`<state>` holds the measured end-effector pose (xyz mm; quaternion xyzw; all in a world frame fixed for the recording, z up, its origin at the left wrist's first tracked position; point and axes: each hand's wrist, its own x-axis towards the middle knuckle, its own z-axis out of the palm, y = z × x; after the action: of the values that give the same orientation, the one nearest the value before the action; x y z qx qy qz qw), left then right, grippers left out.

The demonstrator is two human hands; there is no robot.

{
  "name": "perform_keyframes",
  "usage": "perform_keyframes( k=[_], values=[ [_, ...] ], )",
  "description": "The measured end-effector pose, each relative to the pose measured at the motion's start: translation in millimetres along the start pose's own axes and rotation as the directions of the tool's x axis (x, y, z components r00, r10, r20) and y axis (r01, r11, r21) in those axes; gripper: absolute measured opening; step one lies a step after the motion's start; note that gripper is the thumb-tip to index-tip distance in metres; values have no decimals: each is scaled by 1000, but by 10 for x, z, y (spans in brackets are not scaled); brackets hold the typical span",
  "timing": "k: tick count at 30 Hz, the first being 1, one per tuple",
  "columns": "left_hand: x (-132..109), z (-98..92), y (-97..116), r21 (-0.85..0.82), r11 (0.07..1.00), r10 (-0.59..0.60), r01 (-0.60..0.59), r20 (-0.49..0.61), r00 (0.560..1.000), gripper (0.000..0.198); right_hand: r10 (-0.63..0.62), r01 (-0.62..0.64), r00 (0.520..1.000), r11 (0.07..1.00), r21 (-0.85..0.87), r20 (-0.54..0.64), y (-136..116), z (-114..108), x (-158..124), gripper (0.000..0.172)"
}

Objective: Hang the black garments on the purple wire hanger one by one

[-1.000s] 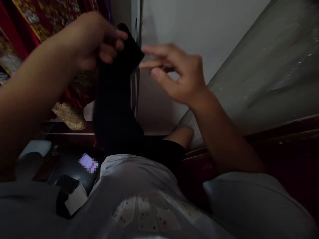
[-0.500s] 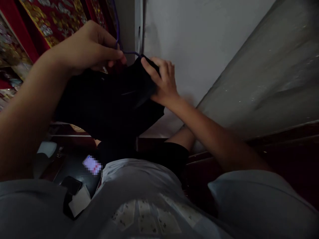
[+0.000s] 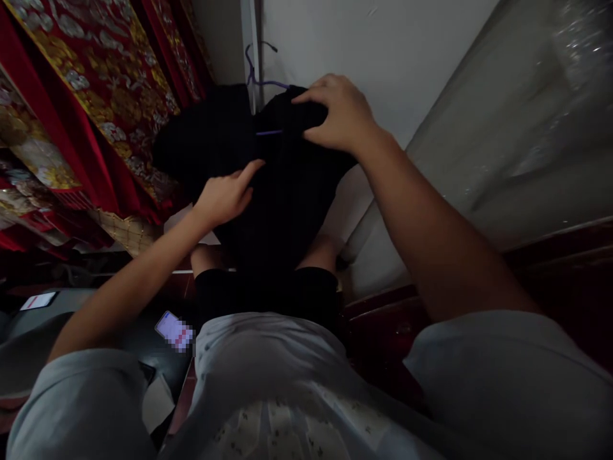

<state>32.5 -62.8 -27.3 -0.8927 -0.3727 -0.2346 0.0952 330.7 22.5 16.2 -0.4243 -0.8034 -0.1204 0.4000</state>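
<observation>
A black garment [image 3: 282,185] hangs over a thin purple hanger [image 3: 272,83] in front of me. The hanger's hook rises above the collar, and a short stretch of its lower bar shows through the neck opening. With fingers and thumb, my right hand [image 3: 342,112] grips the garment's right shoulder. Lower down, my left hand [image 3: 223,198] is closed on the cloth at the front left, below the neck opening, its fingertips partly hidden in the dark fabric. Most of the hanger lies hidden inside the garment.
Red embroidered cloth [image 3: 129,96] hangs at the left. A pale wall panel [image 3: 373,38] stands ahead, with plastic-covered sheeting [image 3: 507,140] at the right. Lower left, a lit phone [image 3: 173,331] lies on a dark surface; another lit phone [image 3: 38,301] lies farther left.
My left hand has let go of the hanger by its hook and moved down to the garment's front. The garment has spread out, and my right hand has shifted slightly right and up.
</observation>
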Motion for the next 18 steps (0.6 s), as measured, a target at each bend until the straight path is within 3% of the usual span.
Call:
perform_keyframes(
  k=[4,9,11,13,15,16,17,18],
  values=[
    [-2,617,-117,-41,991,-124,126,46,991,66,22,-22,1000,996,81,4,-63,35,-293,47],
    [-123,1130,-77,-44,974,-219,224,101,971,21,6,-2,1000,988,156,-27,-71,171,-526,40],
    [-246,1264,22,-136,968,-204,209,51,978,7,4,8,997,987,161,-72,-140,240,-587,46],
    [-388,1383,143,-260,948,-197,184,-22,980,7,37,-9,992,975,221,-123,-300,356,-707,55],
    [-525,1494,279,-390,903,-240,178,-114,964,16,177,-105,974,904,414,-140,-542,555,-941,55],
    [-585,1545,352,-454,872,-284,184,-164,945,20,276,-171,954,820,547,-116,-681,690,-1106,50],
    [-639,1593,427,-521,831,-345,195,-208,915,22,435,-294,900,652,699,-27,-823,845,-1296,39],
    [-686,1637,501,-591,779,-418,209,-241,876,21,525,-370,851,567,735,24,-958,1015,-1500,30]
  ],
)
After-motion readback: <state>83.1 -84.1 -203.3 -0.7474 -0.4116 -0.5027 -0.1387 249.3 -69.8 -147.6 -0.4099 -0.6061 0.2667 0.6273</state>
